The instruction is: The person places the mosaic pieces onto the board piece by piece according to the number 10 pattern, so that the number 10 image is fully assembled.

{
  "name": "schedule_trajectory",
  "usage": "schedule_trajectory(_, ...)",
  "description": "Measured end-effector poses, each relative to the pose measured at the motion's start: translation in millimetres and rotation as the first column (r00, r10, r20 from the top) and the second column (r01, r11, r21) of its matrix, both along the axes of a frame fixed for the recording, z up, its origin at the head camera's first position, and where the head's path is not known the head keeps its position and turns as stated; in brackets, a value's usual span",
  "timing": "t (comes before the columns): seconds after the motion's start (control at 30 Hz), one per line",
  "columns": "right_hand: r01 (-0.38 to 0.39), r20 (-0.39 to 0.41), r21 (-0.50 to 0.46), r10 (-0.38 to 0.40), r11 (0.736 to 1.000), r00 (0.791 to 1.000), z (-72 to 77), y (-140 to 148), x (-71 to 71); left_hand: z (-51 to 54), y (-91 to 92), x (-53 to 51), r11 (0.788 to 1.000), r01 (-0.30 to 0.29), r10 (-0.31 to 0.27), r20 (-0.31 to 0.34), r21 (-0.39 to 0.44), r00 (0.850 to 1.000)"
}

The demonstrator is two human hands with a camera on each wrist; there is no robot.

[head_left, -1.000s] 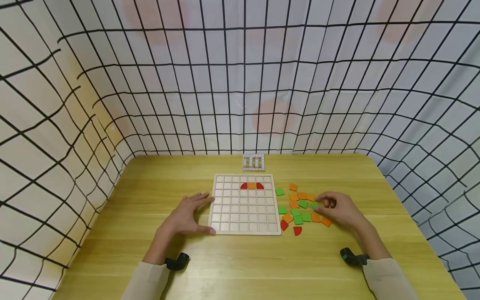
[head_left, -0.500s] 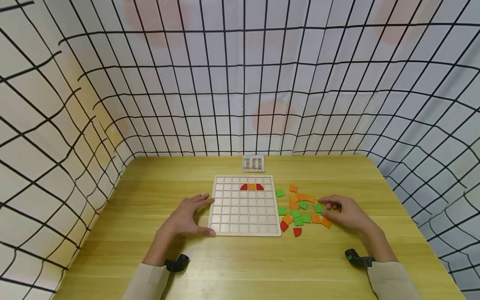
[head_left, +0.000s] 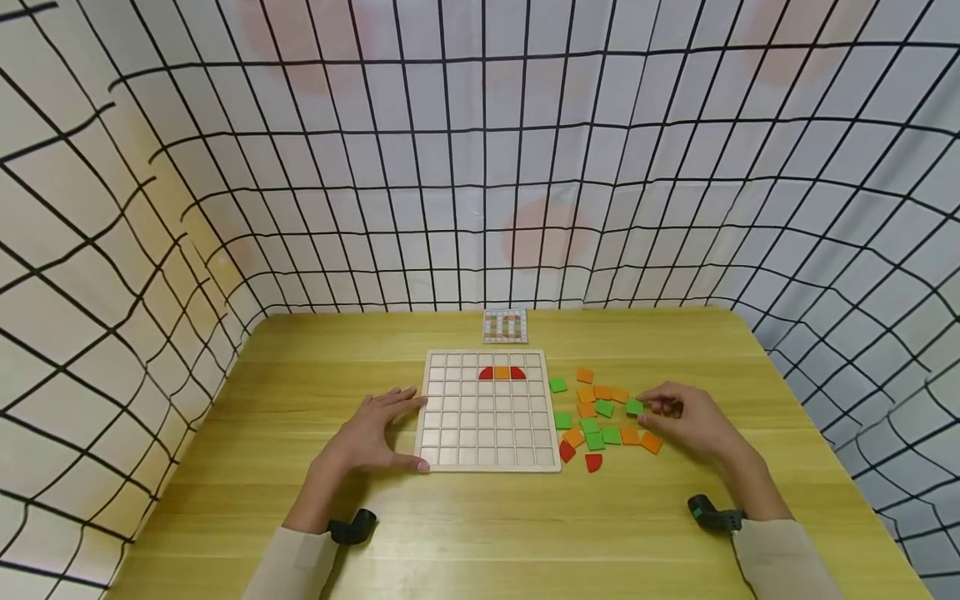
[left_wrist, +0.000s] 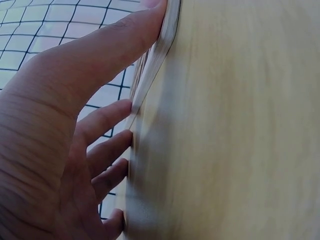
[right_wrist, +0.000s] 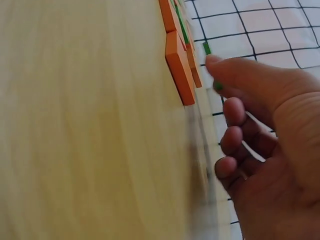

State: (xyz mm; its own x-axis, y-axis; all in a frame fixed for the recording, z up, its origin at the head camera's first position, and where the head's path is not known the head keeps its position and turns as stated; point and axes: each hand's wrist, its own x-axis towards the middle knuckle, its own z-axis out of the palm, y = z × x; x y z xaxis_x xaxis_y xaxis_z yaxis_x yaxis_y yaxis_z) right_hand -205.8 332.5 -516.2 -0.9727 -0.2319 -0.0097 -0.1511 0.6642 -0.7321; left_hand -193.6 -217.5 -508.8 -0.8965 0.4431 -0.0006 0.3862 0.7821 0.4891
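Observation:
In the head view the left hand (head_left: 367, 433) lies spread along the left side of the pale grid board (head_left: 442, 410), thumb at its lower corner. The left wrist view shows the thumb and extended fingers of that hand (left_wrist: 45, 125) against the board's edge (left_wrist: 155, 65). Right of the board, the right hand (head_left: 693, 421) pinches a green tile (head_left: 634, 407) between thumb and index finger. Green shows on both sides of that thumb in the right wrist view, the hand's other fingers (right_wrist: 231, 140) curled. Two red pieces flank an orange tile (head_left: 502, 372) on the board.
Several loose green and orange tiles (head_left: 629, 436) and two red quarter-round pieces (head_left: 593, 462) lie between the board and the right hand. A small pattern card (head_left: 505, 326) is behind the board. A black-lined white wall (head_left: 465, 208) stands beyond the wooden table (head_left: 450, 533).
The right hand first drew back to the right from the green tile, leaving it flat, then came back and took hold of it. The left hand has stayed by the board.

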Motion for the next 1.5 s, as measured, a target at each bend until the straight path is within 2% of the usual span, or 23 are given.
schedule_trajectory(0.23,-0.031,-0.115,0.043,0.036,0.999,0.993,6.0,-14.8,-13.4,3.5,-1.4,-0.9,1.000,-0.001,0.001,-0.002,0.000,1.000)
schedule_trajectory(0.4,-0.047,-0.157,0.025,0.051,0.999,0.986,10.4,-31.5,-22.4,3.3,-0.7,-0.9,1.000,0.002,-0.002,-0.004,0.009,1.000)
schedule_trajectory(0.63,-0.059,-0.164,0.025,0.062,0.998,0.985,14.0,-55.2,-32.6,1.8,0.5,0.1,1.000,0.003,-0.003,0.001,0.017,1.000)
schedule_trajectory(0.87,-0.076,-0.119,-0.011,0.074,0.997,0.990,19.9,-86.9,-37.6,2.2,-0.6,1.2,1.000,-0.006,0.006,-0.012,0.005,1.000)
schedule_trajectory(1.23,-0.105,-0.101,-0.074,0.097,0.992,0.990,12.9,-130.8,-46.3,0.9,0.7,0.4,1.000,0.004,-0.004,-0.013,0.000,1.000)
schedule_trajectory(1.5,-0.102,-0.101,-0.059,0.096,0.993,0.990,5.9,-153.1,-53.7,1.8,0.5,0.7,1.000,-0.004,0.004,-0.007,-0.003,1.000)
